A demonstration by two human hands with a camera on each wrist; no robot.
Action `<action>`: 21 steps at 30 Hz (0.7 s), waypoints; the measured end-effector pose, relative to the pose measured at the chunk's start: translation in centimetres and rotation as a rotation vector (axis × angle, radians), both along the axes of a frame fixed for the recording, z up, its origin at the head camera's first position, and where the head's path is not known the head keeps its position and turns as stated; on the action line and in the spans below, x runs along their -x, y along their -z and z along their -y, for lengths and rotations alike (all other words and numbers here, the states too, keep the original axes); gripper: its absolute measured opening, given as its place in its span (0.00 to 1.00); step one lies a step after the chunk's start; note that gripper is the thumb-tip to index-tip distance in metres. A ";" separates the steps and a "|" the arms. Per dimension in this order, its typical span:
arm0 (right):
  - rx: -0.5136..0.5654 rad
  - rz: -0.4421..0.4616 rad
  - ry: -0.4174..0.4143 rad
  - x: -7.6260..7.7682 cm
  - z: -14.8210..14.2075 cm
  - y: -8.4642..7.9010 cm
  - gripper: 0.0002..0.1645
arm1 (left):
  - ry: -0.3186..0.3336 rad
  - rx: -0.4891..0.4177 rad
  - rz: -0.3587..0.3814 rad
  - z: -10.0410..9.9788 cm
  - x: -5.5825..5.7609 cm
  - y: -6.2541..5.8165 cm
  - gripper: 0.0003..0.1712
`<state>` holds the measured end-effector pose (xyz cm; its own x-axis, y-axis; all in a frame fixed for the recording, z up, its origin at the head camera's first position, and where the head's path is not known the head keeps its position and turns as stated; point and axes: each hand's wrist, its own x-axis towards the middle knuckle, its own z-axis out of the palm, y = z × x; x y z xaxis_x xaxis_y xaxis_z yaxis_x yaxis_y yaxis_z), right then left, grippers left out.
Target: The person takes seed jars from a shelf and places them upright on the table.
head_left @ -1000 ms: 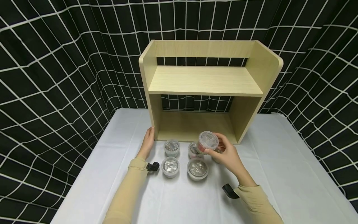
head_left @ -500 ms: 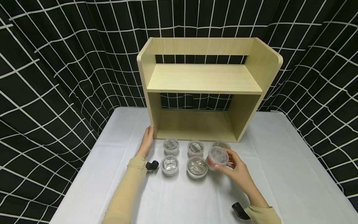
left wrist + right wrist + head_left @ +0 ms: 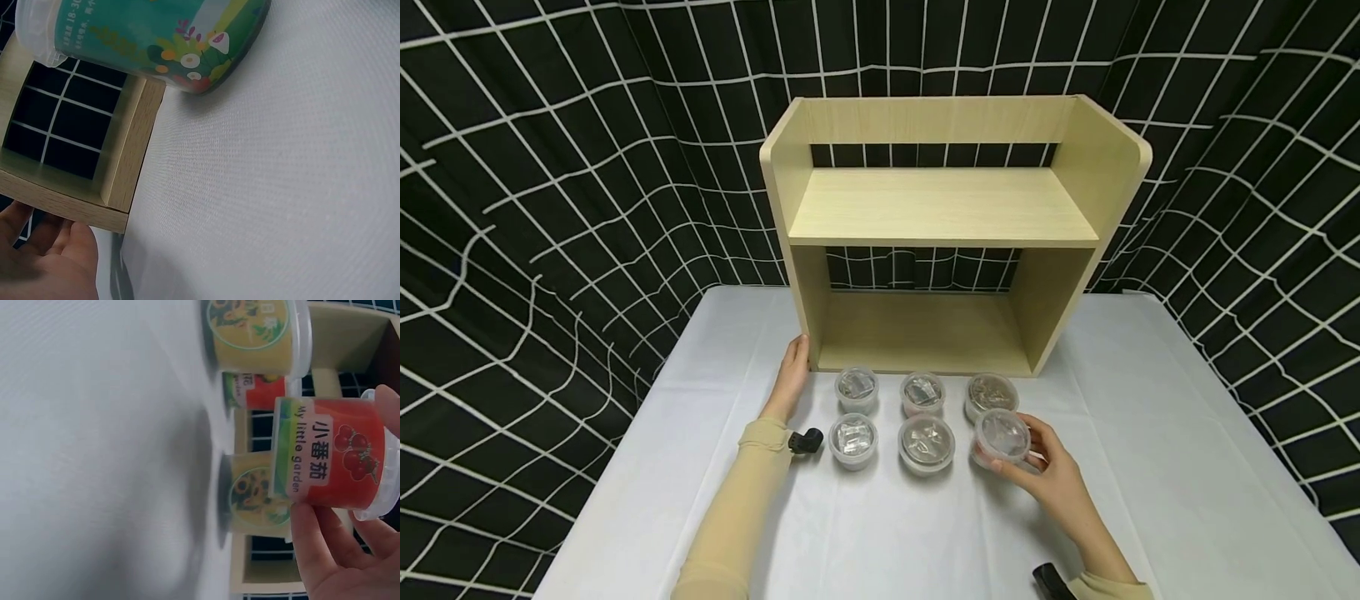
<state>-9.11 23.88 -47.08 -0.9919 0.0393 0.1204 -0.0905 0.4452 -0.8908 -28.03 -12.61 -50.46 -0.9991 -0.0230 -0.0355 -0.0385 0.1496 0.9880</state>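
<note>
My right hand (image 3: 1056, 475) grips a red plastic cup (image 3: 340, 453) with a clear lid, its label showing cherry tomatoes and "My little garden". In the right wrist view the cup is slightly above the cloth, in front of a yellow-labelled cup (image 3: 257, 494). My left hand (image 3: 790, 379) touches the outer left side of a wooden shelf (image 3: 943, 204) near its base; the left wrist view shows its fingers (image 3: 80, 244) against the panel. Close to that hand are two lidded cups, one behind (image 3: 857, 387) and one in front (image 3: 853, 439).
Further lidded cups stand at the middle back (image 3: 922, 392), middle front (image 3: 927, 444) and back right (image 3: 991, 394), all before the shelf. White cloth (image 3: 880, 542) covers the table. Black curtain with a white grid (image 3: 550, 167) surrounds it.
My right hand has carried the red cup from above the middle back cup to the front right, lowering it and uncovering the back right cup. The left hand has stayed at the shelf.
</note>
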 end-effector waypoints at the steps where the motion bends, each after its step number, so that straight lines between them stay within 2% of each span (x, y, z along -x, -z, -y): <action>1: 0.002 0.001 -0.002 0.0 -0.1 0.1 0.47 | 0.001 -0.002 -0.001 0.0 0.0 0.0 0.39; 11: -0.011 0.066 0.027 -0.2 -0.2 1.0 0.50 | 0.006 -0.010 0.001 0.2 0.0 0.1 0.39; 13: -0.014 0.078 0.029 -0.1 -0.2 1.0 0.50 | 0.018 -0.021 0.008 0.1 -0.5 -0.8 0.37; 16: -0.014 0.097 0.033 -0.1 -0.2 1.1 0.50 | 0.022 -0.021 0.005 0.1 -0.5 -0.8 0.37; 18: -0.015 0.108 0.034 -0.1 -0.3 1.2 0.50 | 0.015 -0.021 0.010 0.1 -0.4 -0.8 0.37; 20: -0.020 0.112 0.038 -0.1 -0.3 1.3 0.50 | 0.005 -0.014 0.003 0.2 0.1 0.0 0.39; 21: -0.021 0.111 0.037 -0.1 -0.3 1.4 0.50 | 0.004 -0.017 0.004 0.2 0.1 0.0 0.39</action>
<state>-9.00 24.22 -48.47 -0.9971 0.0751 0.0107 0.0255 0.4651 -0.8849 -28.13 -12.77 -50.45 -0.9990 -0.0185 -0.0401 -0.0422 0.1328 0.9902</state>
